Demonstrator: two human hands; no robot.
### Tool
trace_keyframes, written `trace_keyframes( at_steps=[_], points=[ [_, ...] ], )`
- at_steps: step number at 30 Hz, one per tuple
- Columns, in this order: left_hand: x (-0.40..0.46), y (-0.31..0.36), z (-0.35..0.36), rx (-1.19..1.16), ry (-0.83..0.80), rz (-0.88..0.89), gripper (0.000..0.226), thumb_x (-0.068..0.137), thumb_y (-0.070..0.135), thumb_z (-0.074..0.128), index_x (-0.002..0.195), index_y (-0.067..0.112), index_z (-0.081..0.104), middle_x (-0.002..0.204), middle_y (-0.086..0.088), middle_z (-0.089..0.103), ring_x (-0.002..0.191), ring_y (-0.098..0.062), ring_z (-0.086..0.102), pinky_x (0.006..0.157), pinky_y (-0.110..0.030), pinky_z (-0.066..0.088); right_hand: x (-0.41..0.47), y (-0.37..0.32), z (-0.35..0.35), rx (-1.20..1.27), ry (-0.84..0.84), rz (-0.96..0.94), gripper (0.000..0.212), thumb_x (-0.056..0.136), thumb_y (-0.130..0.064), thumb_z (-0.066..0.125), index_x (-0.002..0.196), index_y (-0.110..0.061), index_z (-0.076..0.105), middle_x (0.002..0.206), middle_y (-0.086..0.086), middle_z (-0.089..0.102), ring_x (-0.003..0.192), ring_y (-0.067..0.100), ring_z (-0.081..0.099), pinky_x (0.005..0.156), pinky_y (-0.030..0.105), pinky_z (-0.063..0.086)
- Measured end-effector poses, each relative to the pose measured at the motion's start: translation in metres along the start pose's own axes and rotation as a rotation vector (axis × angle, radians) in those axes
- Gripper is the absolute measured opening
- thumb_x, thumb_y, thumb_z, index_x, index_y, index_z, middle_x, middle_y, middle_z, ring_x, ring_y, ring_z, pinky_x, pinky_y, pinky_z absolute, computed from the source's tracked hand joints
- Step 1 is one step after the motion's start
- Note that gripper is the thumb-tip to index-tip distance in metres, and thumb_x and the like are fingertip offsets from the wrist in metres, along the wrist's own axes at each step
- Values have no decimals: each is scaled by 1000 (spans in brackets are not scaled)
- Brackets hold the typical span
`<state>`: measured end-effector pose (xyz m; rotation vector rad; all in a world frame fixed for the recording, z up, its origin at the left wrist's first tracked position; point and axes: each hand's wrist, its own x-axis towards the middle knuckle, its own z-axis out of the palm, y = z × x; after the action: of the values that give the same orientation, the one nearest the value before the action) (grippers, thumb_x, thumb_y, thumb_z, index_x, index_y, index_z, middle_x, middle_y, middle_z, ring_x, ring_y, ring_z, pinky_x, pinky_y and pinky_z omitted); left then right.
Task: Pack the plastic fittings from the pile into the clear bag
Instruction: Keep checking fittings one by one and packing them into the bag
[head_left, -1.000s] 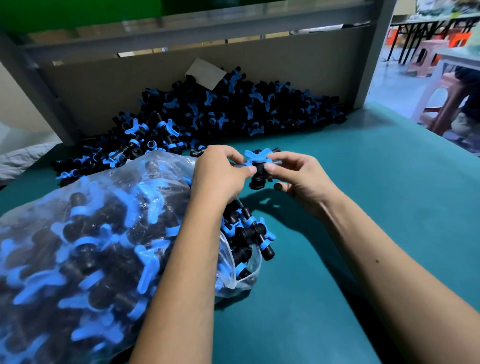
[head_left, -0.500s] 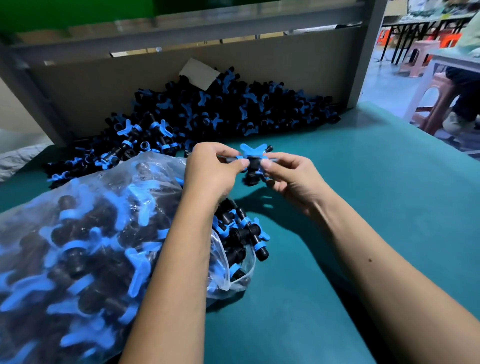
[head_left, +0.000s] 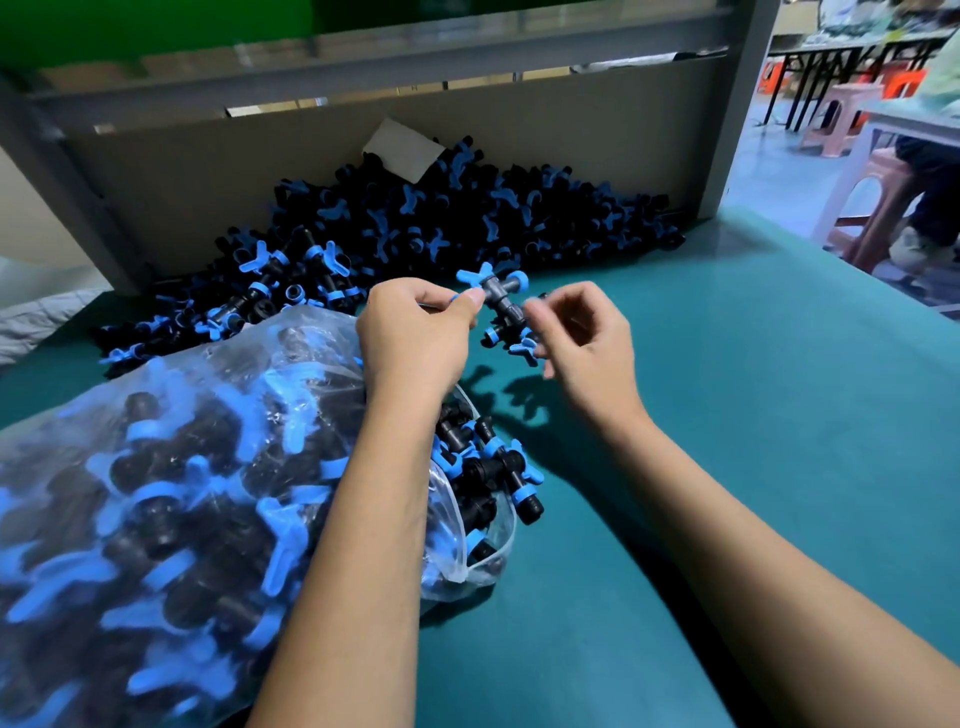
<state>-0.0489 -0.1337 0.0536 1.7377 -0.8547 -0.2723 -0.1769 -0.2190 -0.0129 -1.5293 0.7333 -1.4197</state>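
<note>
A big pile of black fittings with blue handles (head_left: 447, 228) lies against the cardboard back wall. The clear bag (head_left: 171, 493), stuffed with fittings, lies at the left with its mouth toward the middle, several fittings spilling out (head_left: 493, 467). My left hand (head_left: 415, 332) pinches a black and blue fitting (head_left: 498, 291) above the bag's mouth. My right hand (head_left: 582, 343) is just to its right with fingers curled, pinching a lower fitting (head_left: 519, 340) by its blue handle.
The green table top (head_left: 753, 415) stretches to the right and front. A grey metal frame (head_left: 737, 104) and cardboard panel (head_left: 260, 156) close off the back. Stools and a seated person's legs (head_left: 930, 208) are off the table's far right.
My hands have drawn slightly apart. The fittings held together between them now hang as two, the upper one in my left hand and the lower one at my right fingers.
</note>
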Motion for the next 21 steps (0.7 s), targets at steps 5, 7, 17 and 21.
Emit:
trace_keyframes(
  at_steps=[5,7,17,21],
  points=[
    [-2,0,-1,29,-98,60,32,87,45,77,65,22,77,68,12,74,75,-7,69,78,-32,56,-6,-3,10,-185,-72,-153,28,81,-18,84,99,-10,65,88,0,71,77,17,68,68,39,59],
    [-3,2,-2,0,-103,90,39,92,46,70,65,19,75,67,12,74,70,-4,67,76,-31,53,-6,-5,15,21,-46,34,16,90,-11,75,101,-4,66,87,9,74,71,21,71,58,38,60],
    [-4,23,-9,-581,-44,112,22,98,20,68,82,5,69,75,-5,66,63,-10,46,64,-28,38,-3,-3,11,777,-85,797,32,101,-33,57,93,-4,66,71,11,70,43,8,55,36,14,42],
    [-10,34,-13,-710,-79,212,9,87,17,66,88,8,68,86,-8,64,70,-10,49,62,-23,38,0,-5,-3,257,-407,631,24,94,-43,66,82,-21,67,57,0,55,44,10,44,37,18,30]
  ],
)
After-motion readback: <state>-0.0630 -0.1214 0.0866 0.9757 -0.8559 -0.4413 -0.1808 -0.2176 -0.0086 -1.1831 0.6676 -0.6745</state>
